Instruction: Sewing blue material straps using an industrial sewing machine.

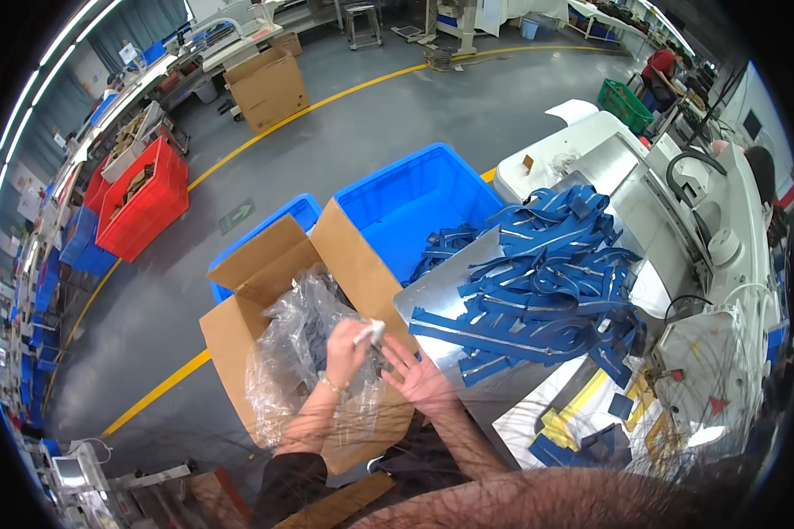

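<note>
In the lower centre of the frame, the left hand (344,356) has its grip pinched on a small white piece (372,331), held over the right side of an open carton (230,351); the right hand (423,381) is just beside it, its grip spread, with fingers extended toward the piece. The carton, plain brown cardboard with its flaps up, holds a crumpled, glossy clear plastic bag (276,339); something dark shows through the film, too blurred to identify. Behind the carton, at the frame's centre, is a deep, smooth-walled blue bin (397,189), with a second blue bin (302,212) to its left, partly hidden by the carton. Right of centre, flat blue fabric strips (547,273), each with a shiny pale line along it, lie looped and tangled on a sheet-metal tabletop (439,288); some show at the large bin's lower right, though whether inside it cannot be told. In the upper left, a red bin (161,220) holds brown pieces (138,181); in the upper right is a green basket (625,107).
</note>
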`<state>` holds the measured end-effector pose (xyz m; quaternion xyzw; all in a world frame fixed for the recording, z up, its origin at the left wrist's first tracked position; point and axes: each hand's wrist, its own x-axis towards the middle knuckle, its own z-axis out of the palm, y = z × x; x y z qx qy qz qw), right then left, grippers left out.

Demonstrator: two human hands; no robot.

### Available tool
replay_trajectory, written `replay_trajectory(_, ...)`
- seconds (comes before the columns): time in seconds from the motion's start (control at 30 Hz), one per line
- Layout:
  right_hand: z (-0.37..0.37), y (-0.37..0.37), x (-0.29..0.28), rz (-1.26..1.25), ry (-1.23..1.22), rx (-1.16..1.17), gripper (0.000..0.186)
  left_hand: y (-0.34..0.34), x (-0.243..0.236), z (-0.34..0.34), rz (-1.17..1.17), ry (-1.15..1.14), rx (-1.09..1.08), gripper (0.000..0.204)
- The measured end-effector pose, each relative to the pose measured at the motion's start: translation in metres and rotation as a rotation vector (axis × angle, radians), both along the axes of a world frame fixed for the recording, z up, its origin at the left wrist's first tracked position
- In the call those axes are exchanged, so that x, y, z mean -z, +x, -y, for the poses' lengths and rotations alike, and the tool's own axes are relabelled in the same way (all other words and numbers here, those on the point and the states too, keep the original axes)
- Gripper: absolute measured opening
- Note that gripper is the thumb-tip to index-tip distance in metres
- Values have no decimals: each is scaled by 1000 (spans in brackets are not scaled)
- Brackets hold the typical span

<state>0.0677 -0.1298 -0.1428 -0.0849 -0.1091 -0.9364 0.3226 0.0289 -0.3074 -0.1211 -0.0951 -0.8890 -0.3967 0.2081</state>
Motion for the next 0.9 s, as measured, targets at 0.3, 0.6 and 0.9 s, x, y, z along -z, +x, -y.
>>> replay_trajectory(0.3, 1, 1, -7, -57, 17, 83, 56, 3, 8, -5, -79, 75, 96, 31)
replay_trajectory(0.6, 2, 6, -14, 357, 464, 144, 44, 8, -7, -4, -154, -177, 288, 36)
replay_trajectory(0.9, -2, 7, -21, 138, 1078, 159, 35, 11, -5, -28, -86, 34, 388, 32)
